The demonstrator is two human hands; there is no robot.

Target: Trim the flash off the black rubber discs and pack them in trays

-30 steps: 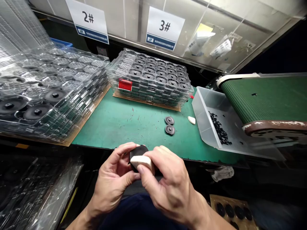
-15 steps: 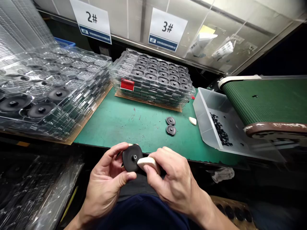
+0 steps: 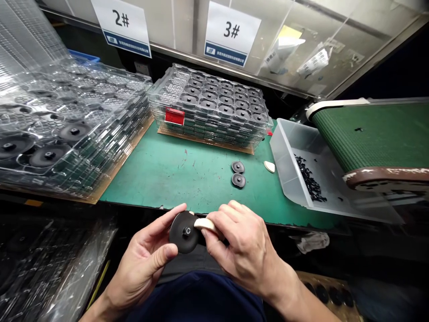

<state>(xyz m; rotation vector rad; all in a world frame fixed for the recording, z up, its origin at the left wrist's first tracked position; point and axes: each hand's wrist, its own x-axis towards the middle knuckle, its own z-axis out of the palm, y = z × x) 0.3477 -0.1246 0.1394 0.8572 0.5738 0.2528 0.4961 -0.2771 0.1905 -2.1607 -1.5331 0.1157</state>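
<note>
My left hand (image 3: 147,257) is closed on the edge of a round black disc (image 3: 182,239) with a short raised hub at its centre. The disc faces up toward me, in front of the table's near edge. A white felt-like pad (image 3: 204,224) is pinched in my right hand (image 3: 237,246), its tip at the disc's right rim. Two similar dark discs (image 3: 238,180) lie one behind the other on the green table (image 3: 161,170). Nearer the bin lies a second whitish pad (image 3: 269,166).
Stacked clear trays (image 3: 208,120) with black discs stand at the back. A taller tray stack (image 3: 110,129) is on the left. On the right, a translucent bin (image 3: 284,165) holds small black pieces (image 3: 308,181), beside a green conveyor belt (image 3: 375,134).
The pad has gone from near the disc's hub to its upper right rim. The disc sits slightly lower and is turned a little, and my left thumb has shifted left along it.
</note>
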